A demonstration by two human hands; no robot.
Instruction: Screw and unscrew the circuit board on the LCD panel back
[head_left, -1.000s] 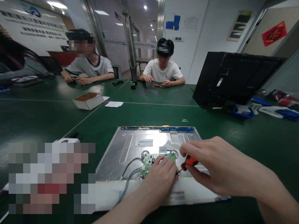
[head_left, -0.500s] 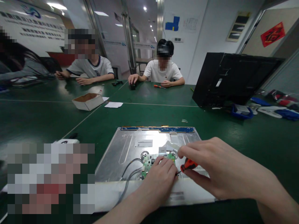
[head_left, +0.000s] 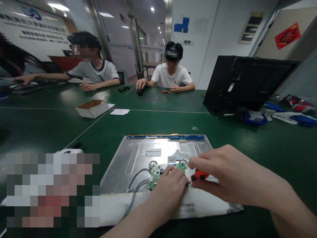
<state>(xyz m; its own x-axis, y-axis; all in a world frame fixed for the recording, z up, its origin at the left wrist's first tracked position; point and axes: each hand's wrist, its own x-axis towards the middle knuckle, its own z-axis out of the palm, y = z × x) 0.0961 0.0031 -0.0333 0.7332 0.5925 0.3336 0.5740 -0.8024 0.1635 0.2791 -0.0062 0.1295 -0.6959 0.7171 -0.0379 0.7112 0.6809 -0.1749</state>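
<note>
A silver metal display panel (head_left: 138, 158) lies face down on the green table in front of me. A small green circuit board (head_left: 158, 172) with grey wires (head_left: 137, 180) sits on its near part. My left hand (head_left: 169, 190) rests on the board with curled fingers pressing it down. My right hand (head_left: 223, 173) is closed around a small orange-handled screwdriver (head_left: 201, 174), whose tip points down at the board's right edge beside my left hand. A flat white ribbon cable (head_left: 179, 154) runs up from the board.
A black monitor back cover (head_left: 245, 82) stands at the right. An open cardboard box (head_left: 92, 108) and paper (head_left: 120, 111) lie at the middle left. Two people sit across the table, one beside an orange screwdriver (head_left: 167, 92). Blue and white items (head_left: 284, 117) lie at the far right.
My hands and the screwdriver have stayed almost in place on the board. A person at the far left has stretched an arm out to the left; the person opposite has put a hand forward.
</note>
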